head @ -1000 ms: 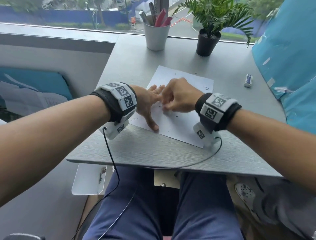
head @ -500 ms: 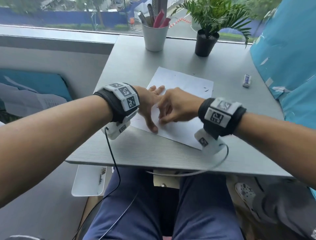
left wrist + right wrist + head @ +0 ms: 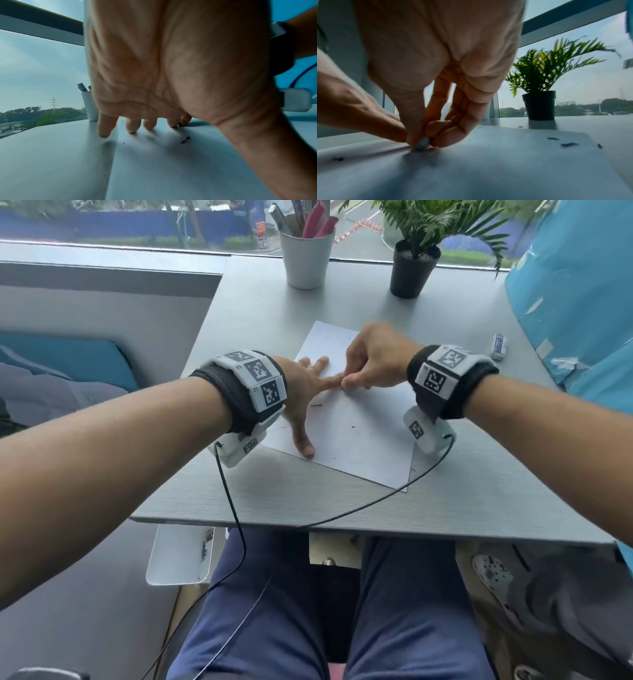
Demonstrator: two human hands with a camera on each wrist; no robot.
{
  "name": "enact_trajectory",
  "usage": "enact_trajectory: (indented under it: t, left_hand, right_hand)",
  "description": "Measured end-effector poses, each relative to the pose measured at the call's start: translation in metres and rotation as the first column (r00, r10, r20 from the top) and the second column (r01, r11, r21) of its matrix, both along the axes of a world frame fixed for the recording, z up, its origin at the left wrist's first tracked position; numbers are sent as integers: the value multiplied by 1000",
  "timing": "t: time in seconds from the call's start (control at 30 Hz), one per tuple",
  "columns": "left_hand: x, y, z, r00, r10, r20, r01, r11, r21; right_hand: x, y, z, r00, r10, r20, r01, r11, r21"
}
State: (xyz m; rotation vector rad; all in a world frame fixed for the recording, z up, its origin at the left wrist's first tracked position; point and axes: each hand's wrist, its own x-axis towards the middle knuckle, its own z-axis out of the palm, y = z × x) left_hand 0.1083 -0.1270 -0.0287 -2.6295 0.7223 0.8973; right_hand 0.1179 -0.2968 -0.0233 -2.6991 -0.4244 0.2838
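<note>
White paper point(image 3: 359, 440) lies mid-frame, one corner near the front edge of the table point(image 3: 308, 501). Left hand point(image 3: 301, 386) presses it flat, fingers spread; right hand point(image 3: 373, 361) pinches a small grey piece point(image 3: 422, 144).

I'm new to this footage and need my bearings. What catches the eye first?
The right hand pinches a small grey stub, tip down on the white sheet at mid-table. Beside it the left hand lies spread flat on the sheet. Dark crumbs dot the paper; a potted plant and white pen cup stand by the window.
</note>
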Motion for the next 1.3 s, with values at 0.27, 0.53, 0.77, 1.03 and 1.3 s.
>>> enact_trajectory:
  t: [0.27,0.53,0.77,1.03,1.3]
  left_hand:
    - [2,-3,-1,1000,-9,-8,9,1000,28]
    - [4,-5,0,999,-39,-25,40,998,43]
    - [5,-4,-1,1000,1,0,-1,1000,29]
    - [7,-6,-2,1000,-2,-8,3,999,39]
    - [7,-6,-1,1000,-7,-29,9,999,49]
  right_hand:
    - [-20,8,-1,992,97,-81,-96,995,11]
    - [-51,25,-6,954,265,-138,-269,963,-12]
    - [-6,-1,-1,1000,10,-9,-10,1000,-18]
    - [-2,-9,3,998,47,-32,-49,998,-43]
    - [-46,13,-5,952,269,-142,-273,962,-9]
